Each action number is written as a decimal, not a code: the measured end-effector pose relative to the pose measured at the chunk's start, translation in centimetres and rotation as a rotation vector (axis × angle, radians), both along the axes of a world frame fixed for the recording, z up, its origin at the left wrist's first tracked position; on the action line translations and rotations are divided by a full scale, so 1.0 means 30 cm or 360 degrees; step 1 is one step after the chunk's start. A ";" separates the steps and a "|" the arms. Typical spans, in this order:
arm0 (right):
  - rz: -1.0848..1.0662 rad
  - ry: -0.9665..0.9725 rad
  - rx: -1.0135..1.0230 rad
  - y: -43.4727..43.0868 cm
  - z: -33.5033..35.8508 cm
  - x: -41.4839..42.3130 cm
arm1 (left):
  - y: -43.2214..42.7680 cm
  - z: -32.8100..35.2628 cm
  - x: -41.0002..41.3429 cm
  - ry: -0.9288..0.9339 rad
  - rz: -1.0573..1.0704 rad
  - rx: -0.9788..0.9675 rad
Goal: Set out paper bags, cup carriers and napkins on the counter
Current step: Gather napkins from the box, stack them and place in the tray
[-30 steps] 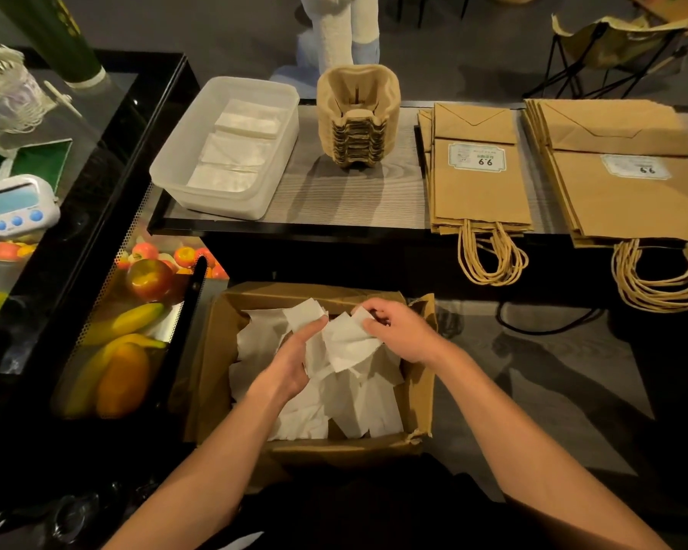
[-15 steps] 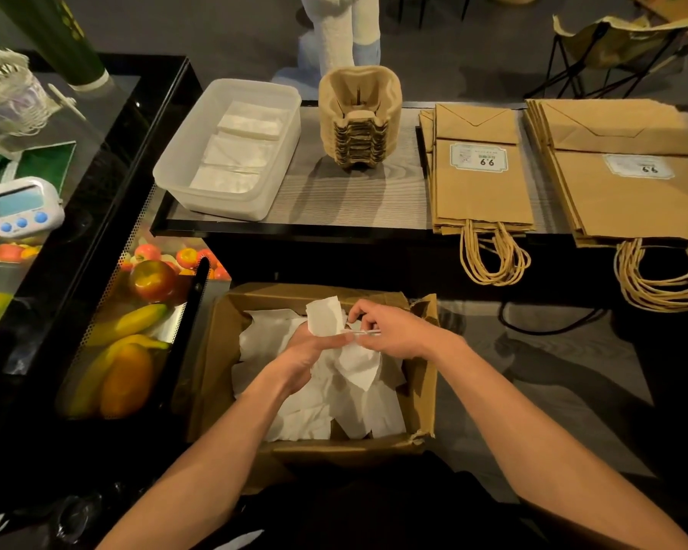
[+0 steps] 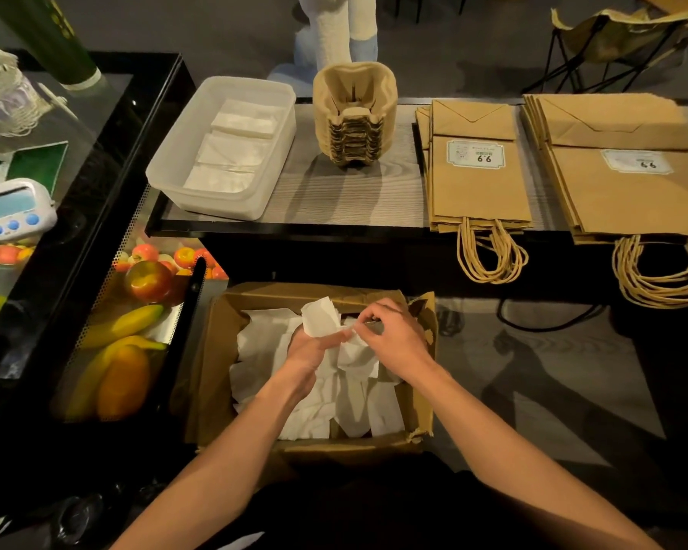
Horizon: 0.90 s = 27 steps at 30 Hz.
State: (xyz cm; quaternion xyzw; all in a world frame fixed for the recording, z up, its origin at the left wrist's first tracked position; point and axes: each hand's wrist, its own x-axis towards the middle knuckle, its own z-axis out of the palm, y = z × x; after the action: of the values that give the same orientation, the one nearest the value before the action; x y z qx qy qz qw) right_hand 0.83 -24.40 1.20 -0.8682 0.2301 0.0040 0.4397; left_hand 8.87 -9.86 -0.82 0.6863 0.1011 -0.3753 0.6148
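A cardboard box (image 3: 215, 375) below the counter holds several loose white napkins (image 3: 263, 351). Over it, my left hand (image 3: 308, 351) holds a white napkin (image 3: 320, 320) that stands up from its fingers. My right hand (image 3: 390, 335) pinches the same napkin's edge from the right. On the counter (image 3: 342, 196) stand a white plastic tub (image 3: 175, 168) with flat napkins inside, a stack of brown cup carriers (image 3: 354, 117), and two piles of brown paper bags (image 3: 479, 184) (image 3: 620, 192) with their handles hanging over the front edge.
Left of the box is a display case with fruit (image 3: 136, 311). A white timer (image 3: 13, 206) sits on the black glass case at the far left. A folding chair (image 3: 612, 37) stands beyond the counter at the right. A dark cable (image 3: 549, 323) lies on the floor.
My hands came closer together over the box. The napkin, spread wide between them a second ago, is now gathered narrower and upright in my left hand.
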 end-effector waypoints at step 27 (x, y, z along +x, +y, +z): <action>-0.0641 -0.0075 0.0452 0.060 -0.054 -0.027 | -0.004 -0.029 0.004 0.0183 0.0370 0.0103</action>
State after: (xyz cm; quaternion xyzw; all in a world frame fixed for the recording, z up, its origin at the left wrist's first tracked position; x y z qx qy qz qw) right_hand 0.02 -22.61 -0.42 -0.7343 0.3852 -0.0717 0.5544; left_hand 8.98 -9.99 -1.70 0.6667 0.2271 -0.3369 0.6249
